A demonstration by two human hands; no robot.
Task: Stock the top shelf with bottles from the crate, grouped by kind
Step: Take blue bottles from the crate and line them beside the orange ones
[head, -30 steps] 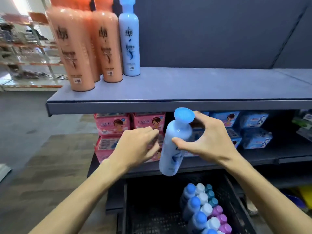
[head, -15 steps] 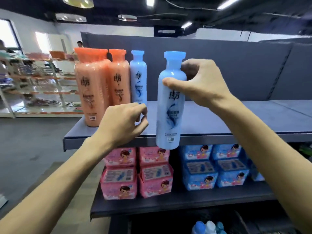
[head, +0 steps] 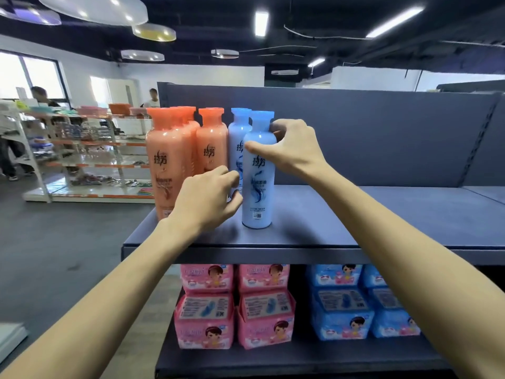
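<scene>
On the grey top shelf [head: 423, 209], toward its front-left corner, a blue bottle [head: 258, 187] stands upright. The right hand [head: 295, 151] grips its shoulder. The left hand [head: 207, 201] is curled just beside it; if it holds anything, I cannot tell.

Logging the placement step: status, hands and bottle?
Right hand grips blue bottle at neck; upright on top shelf. Left hand curled, empty, beside it. Nothing blocking.

Open top shelf [head: 396, 214] right of blue bottles [head: 258, 184]; orange bottles [head: 161, 160] tight on their left.
</scene>
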